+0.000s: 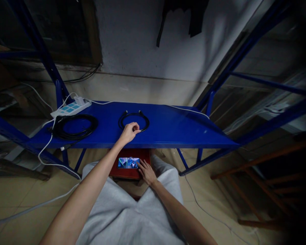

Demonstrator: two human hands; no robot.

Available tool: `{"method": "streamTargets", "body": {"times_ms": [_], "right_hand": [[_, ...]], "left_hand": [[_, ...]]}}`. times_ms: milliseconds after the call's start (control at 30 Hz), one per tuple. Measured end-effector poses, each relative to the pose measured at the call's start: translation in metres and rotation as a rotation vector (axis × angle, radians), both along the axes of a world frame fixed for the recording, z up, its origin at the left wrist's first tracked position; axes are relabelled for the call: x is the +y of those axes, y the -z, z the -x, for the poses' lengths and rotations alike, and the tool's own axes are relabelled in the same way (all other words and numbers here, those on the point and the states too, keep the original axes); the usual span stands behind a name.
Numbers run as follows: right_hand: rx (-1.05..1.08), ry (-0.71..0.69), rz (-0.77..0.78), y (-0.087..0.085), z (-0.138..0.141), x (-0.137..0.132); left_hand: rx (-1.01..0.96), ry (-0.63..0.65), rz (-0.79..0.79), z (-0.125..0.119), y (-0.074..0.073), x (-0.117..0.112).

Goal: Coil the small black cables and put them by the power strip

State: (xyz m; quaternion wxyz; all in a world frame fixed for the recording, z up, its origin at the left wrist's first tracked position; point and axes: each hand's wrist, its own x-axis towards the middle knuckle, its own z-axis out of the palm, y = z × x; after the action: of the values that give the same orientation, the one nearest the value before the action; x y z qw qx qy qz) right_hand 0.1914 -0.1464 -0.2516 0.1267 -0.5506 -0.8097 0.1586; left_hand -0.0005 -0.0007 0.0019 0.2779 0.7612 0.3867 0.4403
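- While the left hand (128, 132) reaches over the blue desk (173, 127), its fingers look closed in a pinch on the near side of the small black cable (148, 121), a spot that likely steadies the loop.
- And there's that cable, a loose ring at mid-desk, both plug ends pointing away from the person, perhaps to leave the near curve clear for a grip.
- Down below, the right hand (148, 173) lies spread, fingers apart and gripping nothing, the tips at the right end of the phone (129, 162).
- The phone's flat on the red stool (124, 174) between the knees, lit screen up, presumably for easy viewing.
- Over on the left, the larger black coil (58, 128) sits wound, probably against tangling, just in front of the white power strip (73, 108).
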Motion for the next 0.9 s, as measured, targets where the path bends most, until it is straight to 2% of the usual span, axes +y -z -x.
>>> {"method": "streamTargets", "body": {"times_ms": [333,667,900], "right_hand": [[0.054,0.028,0.007,-0.0034,-0.0011,-0.0005],[0.062,0.051,0.026,0.0023,0.0010,0.0012],[0.022,0.078,-0.009,-0.0042,0.0064,0.0020]], "left_hand": [[-0.004,0.012,-0.003,0.0000,0.0004,-0.0006],[0.002,0.007,-0.011,0.0005,-0.0030,-0.0027],[0.004,0.003,0.000,0.0000,-0.0017,-0.0022]]}}
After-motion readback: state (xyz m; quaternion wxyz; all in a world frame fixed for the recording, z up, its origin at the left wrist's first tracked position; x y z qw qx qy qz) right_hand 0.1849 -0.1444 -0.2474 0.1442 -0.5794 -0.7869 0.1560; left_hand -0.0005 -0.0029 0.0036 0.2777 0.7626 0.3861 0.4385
